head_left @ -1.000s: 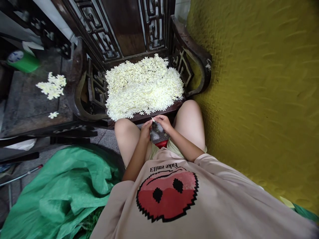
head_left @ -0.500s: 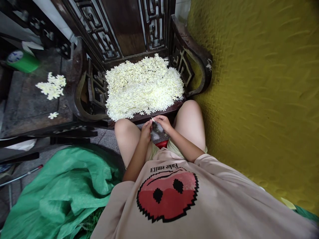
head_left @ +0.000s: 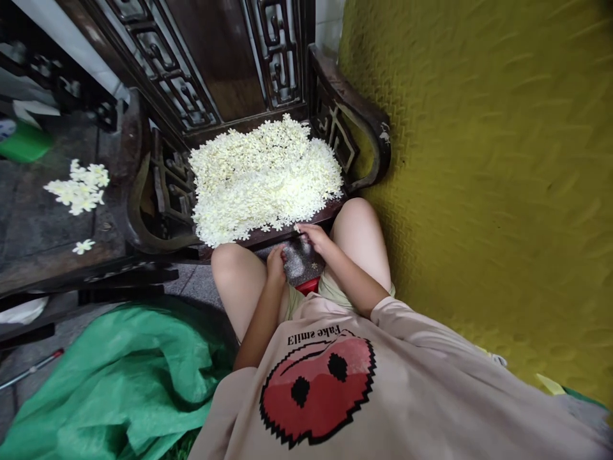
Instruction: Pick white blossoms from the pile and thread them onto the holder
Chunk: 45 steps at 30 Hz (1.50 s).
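Note:
A big heap of small white flowers (head_left: pixel 261 176) covers the seat of a dark carved wooden chair (head_left: pixel 364 121) in front of my knees. My right hand (head_left: pixel 313 235) reaches to the front edge of the heap, fingers pinched on a small white flower. My left hand (head_left: pixel 276 259) rests closed between my knees, lower than the right; what it holds is too small to make out. Between the hands the grey speckled floor (head_left: pixel 299 262) shows.
A second dark wooden seat (head_left: pixel 43 223) at the left bears a small cluster of white flowers (head_left: pixel 79 188). A green sack (head_left: pixel 119 383) lies at lower left. A yellow textured mat (head_left: pixel 479 191) stands along the right side.
The hands have parted: my left hand dropped toward my lap, my right hand moved up to the heap's front edge. The view shifted a little to the right.

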{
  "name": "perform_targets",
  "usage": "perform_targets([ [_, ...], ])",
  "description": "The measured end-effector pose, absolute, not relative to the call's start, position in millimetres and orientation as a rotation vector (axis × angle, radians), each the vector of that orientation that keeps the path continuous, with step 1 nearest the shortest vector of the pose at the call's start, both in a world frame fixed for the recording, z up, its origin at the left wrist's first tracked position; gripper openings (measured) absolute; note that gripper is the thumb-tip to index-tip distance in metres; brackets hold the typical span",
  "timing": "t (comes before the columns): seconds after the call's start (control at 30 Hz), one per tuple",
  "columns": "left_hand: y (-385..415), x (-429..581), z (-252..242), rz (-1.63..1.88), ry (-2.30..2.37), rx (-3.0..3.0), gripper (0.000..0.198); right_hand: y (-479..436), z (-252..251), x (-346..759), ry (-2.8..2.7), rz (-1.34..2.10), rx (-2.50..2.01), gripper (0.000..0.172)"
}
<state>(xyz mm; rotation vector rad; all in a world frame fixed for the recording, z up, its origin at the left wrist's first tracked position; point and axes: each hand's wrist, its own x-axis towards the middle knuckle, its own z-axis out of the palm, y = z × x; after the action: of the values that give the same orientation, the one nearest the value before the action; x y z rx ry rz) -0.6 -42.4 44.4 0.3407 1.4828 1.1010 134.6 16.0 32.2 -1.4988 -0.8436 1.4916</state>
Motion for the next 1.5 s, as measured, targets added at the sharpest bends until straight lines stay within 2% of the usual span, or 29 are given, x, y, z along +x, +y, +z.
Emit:
perform_targets([
  [0.07, -43, 2, 45, 1.071, 1.492, 0.366, 0.022, 38, 45, 154, -0.858, 1.314, -1.646, 0.02],
  [0.2, -43, 8, 45, 0.962, 1.489, 0.434, 0.02, 77, 70, 202, -1.272, 0.691, -1.828, 0.011],
  [0.27, -42, 10, 45, 0.921, 1.485, 0.486, 0.018, 88, 71, 219, -1.361, 0.584, -2.005, 0.005],
  [0.4, -42, 9, 40, 0.956, 1.486, 0.58, 0.016, 91, 59, 228, -1.299, 0.785, -2.147, 0.007],
  [0.5, -43, 8, 37, 0.96, 1.51, 0.597, 0.015, 86, 57, 221, -1.08, 1.077, -1.856, 0.009],
  [0.67, -43, 16, 39, 0.876, 1.502, 0.648, 0.013, 76, 83, 205, -0.645, 1.658, -1.384, 0.019],
  [0.8, -44, 21, 41, 0.82, 1.48, 0.676, 0.015, 80, 98, 187, -0.613, 1.767, -1.3, 0.022],
  [0.93, -45, 20, 38, 0.812, 1.496, 0.674, 0.012, 101, 105, 151, -0.783, 1.477, -1.406, 0.018],
  [1.07, -45, 21, 33, 0.8, 1.502, 0.713, 0.009, 127, 112, 100, -1.11, 1.163, -1.319, 0.012],
  [1.2, -48, 26, 27, 0.791, 1.48, 0.812, 0.012, 140, 110, 61, -1.326, 0.992, -1.354, 0.009],
  [1.37, -51, 29, 21, 0.751, 1.482, 0.919, 0.016, 127, 98, 63, -1.558, 0.736, -1.394, 0.017],
  [1.5, -47, 31, 23, 0.709, 1.513, 0.99, 0.019, 74, 67, 101, -1.301, 0.518, -1.725, 0.026],
])
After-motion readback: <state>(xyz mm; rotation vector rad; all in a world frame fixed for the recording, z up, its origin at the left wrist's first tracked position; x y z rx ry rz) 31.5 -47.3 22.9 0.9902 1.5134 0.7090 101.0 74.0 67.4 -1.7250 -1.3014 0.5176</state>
